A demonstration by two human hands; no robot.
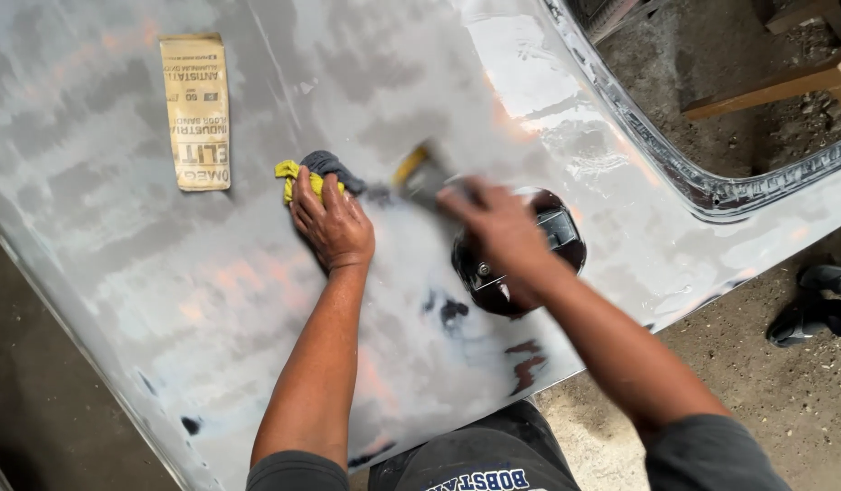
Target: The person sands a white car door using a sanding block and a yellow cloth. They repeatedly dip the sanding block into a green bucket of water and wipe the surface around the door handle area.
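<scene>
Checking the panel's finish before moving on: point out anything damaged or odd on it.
The grey panel is patchy, with dark bare spots near its lower edge. A round dark opening sits beneath the blurred right hand. A sandpaper strip lies loose.
</scene>
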